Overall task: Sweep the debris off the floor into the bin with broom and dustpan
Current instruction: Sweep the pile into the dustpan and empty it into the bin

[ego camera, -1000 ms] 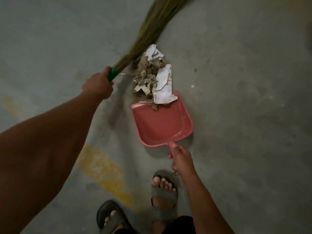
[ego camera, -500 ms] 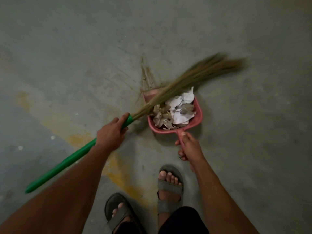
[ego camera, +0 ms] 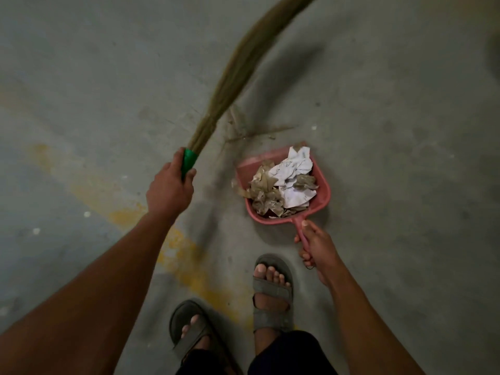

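Note:
A pink dustpan [ego camera: 323,194] sits on the grey floor, filled with crumpled white paper and brown scraps [ego camera: 281,189]. My right hand [ego camera: 315,246] grips its handle from behind. My left hand [ego camera: 169,189] grips the green handle of a grass broom [ego camera: 230,77]. The bristles arch up and away to the upper right, blurred, left of and beyond the pan. A thin line of dust and fine bits [ego camera: 251,132] lies on the floor just ahead of the pan's lip. A brown scrap hangs over the pan's left edge. No bin is in view.
My two sandalled feet [ego camera: 272,289] stand just behind the dustpan. A worn yellow painted stripe [ego camera: 173,239] runs diagonally across the concrete floor under my left arm. A few white specks [ego camera: 87,214] dot the floor at the left.
The debris pile was swept into the dustpan. The broom then swung off the pan, back up and to the left. The dustpan stays on the floor in my right hand.

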`<state>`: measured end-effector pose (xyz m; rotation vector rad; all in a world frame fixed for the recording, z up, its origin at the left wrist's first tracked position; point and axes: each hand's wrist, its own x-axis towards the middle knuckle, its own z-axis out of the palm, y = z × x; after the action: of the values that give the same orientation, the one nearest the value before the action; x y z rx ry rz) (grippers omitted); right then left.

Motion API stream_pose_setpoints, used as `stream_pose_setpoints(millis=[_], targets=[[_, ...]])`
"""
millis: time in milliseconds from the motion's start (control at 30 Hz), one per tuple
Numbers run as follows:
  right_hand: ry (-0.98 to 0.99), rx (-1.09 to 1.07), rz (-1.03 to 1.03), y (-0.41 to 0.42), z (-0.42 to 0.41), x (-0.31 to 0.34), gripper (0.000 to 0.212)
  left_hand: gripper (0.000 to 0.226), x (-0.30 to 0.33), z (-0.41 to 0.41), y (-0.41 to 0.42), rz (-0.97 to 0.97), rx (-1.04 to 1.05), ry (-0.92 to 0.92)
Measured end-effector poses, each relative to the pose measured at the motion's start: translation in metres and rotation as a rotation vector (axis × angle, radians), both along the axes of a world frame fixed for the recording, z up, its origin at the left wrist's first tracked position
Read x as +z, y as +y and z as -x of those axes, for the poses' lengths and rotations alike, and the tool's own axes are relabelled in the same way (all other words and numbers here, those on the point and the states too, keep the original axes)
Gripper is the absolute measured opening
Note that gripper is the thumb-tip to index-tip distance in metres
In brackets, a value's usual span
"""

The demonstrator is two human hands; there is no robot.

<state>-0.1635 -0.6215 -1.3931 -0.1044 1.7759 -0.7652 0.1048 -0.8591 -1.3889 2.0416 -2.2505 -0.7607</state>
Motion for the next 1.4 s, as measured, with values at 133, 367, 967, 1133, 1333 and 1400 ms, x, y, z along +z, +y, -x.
stream_pose_setpoints(millis=[133, 367, 967, 1133, 1333, 1400], targets=[[0.010, 0.028, -0.032, 0.010, 0.012, 0.007, 0.023, 0.061, -0.002, -0.003, -0.020, -0.027, 0.124, -0.078], [0.133, 0.134, -0.066, -0.012, 0.019, 0.013, 0.030, 0.066, -0.031, -0.023, -0.016, -0.216, 0.100, -0.170], [0.126, 0.076, -0.074, 0.000, 0.035, 0.023, 0.025, 0.068, -0.010, -0.074, 0.115, -0.127, -0.266, 0.019], [0.128, 0.062, -0.155, 0.038, 0.058, 0.028, 0.030, 0.065, -0.001, -0.037, 0.082, -0.055, -0.129, 0.133], [0.143, 0.017, -0.160, 0.048, 0.081, 0.027, 0.026, 0.067, -0.031, 0.012, 0.020, -0.236, -0.109, -0.024], [0.172, 0.026, -0.157, 0.044, 0.085, 0.024, 0.026, 0.067, -0.041, 0.017, 0.019, -0.288, -0.188, -0.032]])
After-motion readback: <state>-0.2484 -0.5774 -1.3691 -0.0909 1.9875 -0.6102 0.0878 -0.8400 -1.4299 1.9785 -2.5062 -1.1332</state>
